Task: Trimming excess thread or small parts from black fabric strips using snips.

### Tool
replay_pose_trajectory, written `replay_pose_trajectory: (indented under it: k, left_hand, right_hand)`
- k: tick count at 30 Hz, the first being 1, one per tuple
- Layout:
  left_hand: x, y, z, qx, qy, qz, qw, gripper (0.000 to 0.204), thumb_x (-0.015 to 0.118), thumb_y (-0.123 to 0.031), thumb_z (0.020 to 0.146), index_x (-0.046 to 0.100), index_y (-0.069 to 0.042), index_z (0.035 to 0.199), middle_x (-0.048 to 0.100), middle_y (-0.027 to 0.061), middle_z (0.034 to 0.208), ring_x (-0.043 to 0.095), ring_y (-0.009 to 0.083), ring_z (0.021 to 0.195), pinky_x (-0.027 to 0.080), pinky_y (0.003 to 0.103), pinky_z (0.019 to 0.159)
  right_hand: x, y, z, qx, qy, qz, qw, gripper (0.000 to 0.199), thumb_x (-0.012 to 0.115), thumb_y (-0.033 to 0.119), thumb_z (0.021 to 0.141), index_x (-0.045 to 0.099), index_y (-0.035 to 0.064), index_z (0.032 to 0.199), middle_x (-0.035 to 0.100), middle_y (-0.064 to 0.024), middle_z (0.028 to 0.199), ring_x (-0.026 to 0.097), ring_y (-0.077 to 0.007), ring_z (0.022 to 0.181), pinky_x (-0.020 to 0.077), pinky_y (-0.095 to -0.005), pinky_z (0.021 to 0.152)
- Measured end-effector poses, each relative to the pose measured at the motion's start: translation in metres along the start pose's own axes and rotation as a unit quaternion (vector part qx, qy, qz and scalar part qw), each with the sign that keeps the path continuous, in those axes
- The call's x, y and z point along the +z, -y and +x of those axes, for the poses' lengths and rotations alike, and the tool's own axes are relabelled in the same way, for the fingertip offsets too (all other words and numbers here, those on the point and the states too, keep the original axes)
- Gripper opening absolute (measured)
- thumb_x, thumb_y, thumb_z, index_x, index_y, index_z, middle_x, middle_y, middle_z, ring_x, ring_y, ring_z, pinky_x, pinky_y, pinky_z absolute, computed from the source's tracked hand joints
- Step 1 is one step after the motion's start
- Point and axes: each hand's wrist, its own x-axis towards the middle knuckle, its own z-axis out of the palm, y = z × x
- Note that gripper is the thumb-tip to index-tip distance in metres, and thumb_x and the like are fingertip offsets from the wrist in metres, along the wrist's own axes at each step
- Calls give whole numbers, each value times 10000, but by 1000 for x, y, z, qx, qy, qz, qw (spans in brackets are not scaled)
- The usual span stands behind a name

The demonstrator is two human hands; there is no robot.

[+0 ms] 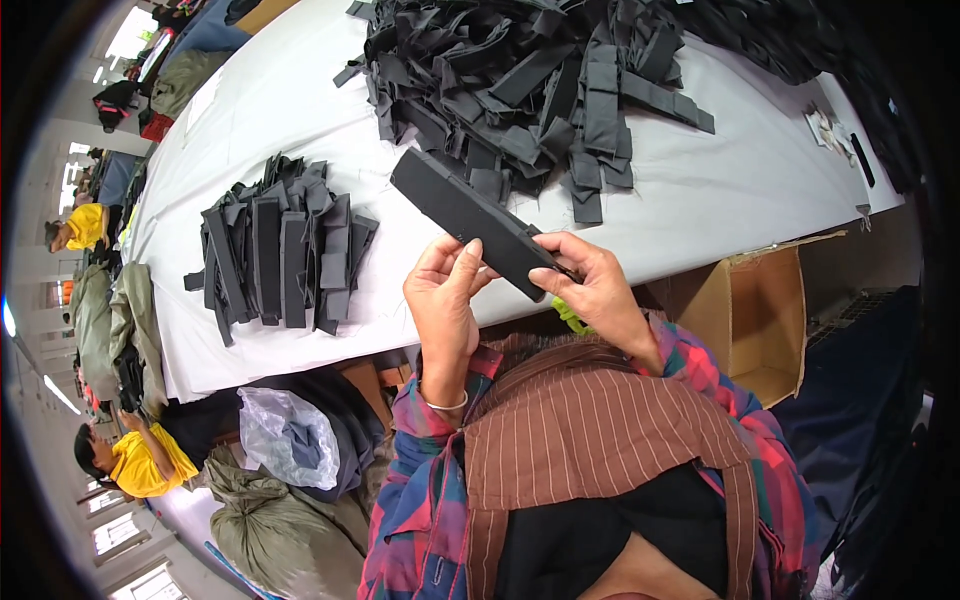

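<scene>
A flat black fabric strip (470, 212) is held up at a slant over the near edge of the white-covered table. My left hand (445, 295) pinches its lower edge near the middle, thumb on top. The fingers of my right hand (600, 295) close on its near right end, the thumb pressed on the face. Something small and dark shows between the right fingers; I cannot make out what it is. Beyond the strip lies a large loose heap of similar black strips (520, 80). To the left sits a smaller, neater pile of strips (285, 250).
White cloth covers the table (270, 110). Below its right edge stands an open cardboard box (765, 315). A clear plastic bag (288, 435) and a grey-green cloth bundle (280, 530) are at lower left. People in yellow shirts (150, 462) work farther left. Dark fabric hangs at right.
</scene>
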Motion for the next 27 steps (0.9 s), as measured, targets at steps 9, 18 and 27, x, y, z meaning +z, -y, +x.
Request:
replay_pose_trajectory:
  k: [9,18,27]
  left_hand:
    - [-11,-1,2,-53,32,-38,997,162,590,-64,885,609,29,1016,659,82,886,643,137,732,568,291,638]
    - [-11,-2,1,-83,51,-35,995,173,608,-53,870,616,34,1018,654,65,876,623,110,705,557,270,614]
    - [-12,2,1,-103,65,-44,992,167,613,-44,862,619,36,1009,649,56,851,610,97,686,559,266,613]
  right_hand:
    - [-28,29,15,-225,-39,-299,926,280,703,91,754,638,73,1026,606,-20,758,547,-129,702,398,-263,618]
    - [-32,28,18,-278,-18,-406,870,175,704,190,737,692,146,906,604,8,715,524,-176,621,368,-303,574]
    - [-33,23,18,-282,-36,-411,866,88,696,185,754,687,142,830,620,23,701,526,-164,593,353,-295,555]
